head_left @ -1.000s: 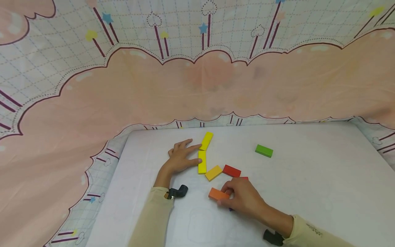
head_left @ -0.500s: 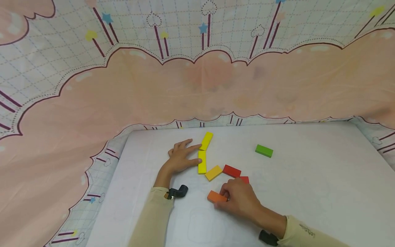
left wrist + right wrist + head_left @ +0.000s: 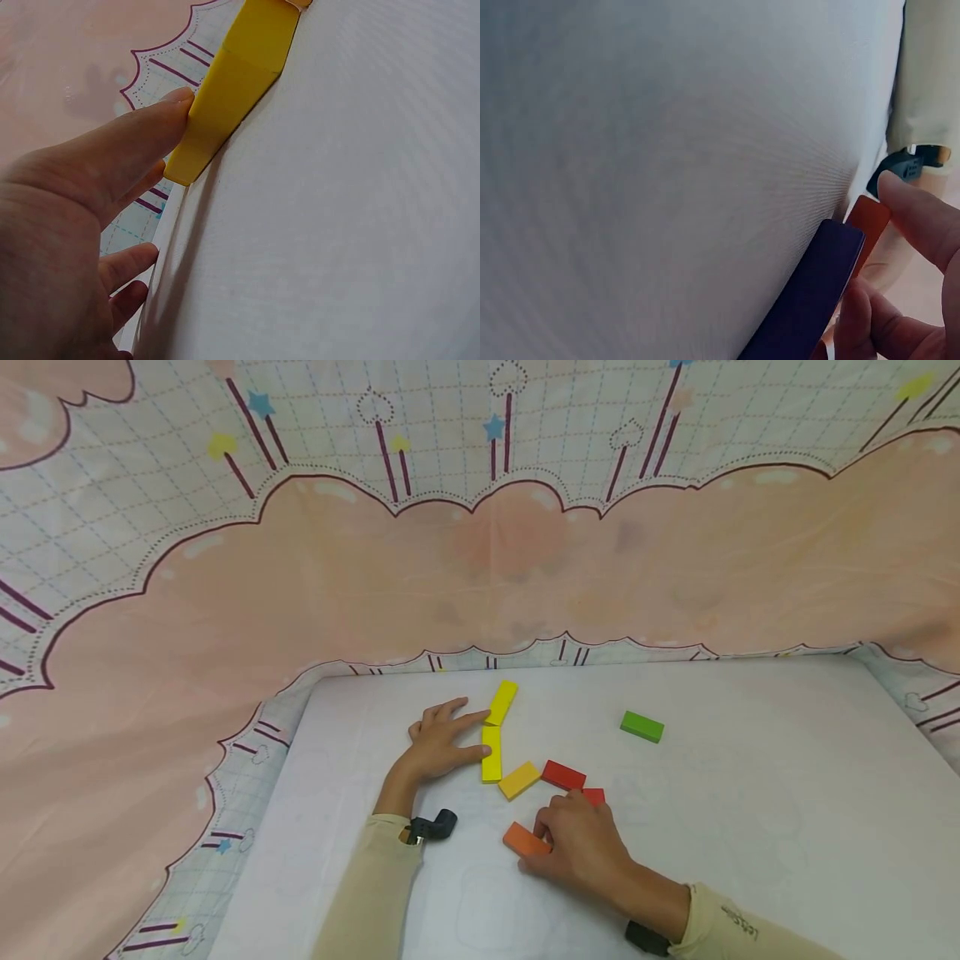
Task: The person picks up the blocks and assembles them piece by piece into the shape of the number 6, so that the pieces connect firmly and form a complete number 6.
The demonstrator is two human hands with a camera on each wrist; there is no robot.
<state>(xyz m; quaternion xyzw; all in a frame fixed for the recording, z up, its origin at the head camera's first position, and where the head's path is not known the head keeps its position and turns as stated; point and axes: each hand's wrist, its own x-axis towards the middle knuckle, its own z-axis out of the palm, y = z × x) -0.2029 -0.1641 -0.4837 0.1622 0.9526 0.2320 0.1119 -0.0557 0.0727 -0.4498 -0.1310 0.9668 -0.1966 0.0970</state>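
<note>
My left hand lies with fingers spread beside two yellow blocks. Its thumb touches the near yellow block, and the index fingertip touches the far yellow block. My right hand pinches an orange block between thumb and fingers, low over the table. In the right wrist view a dark purple block stands close against the orange one; the hand hides it from the head view. Just beyond the right hand are a red block and a second red block, partly covered by the knuckles.
An amber block sits between the near yellow block and the first red one. Farther right lies a green block by itself. The white table ends at a patterned cloth behind and to the left.
My right hand has shifted slightly left and toward the near edge with the orange block, which has turned a little. More of the second red block shows. The left hand stays put.
</note>
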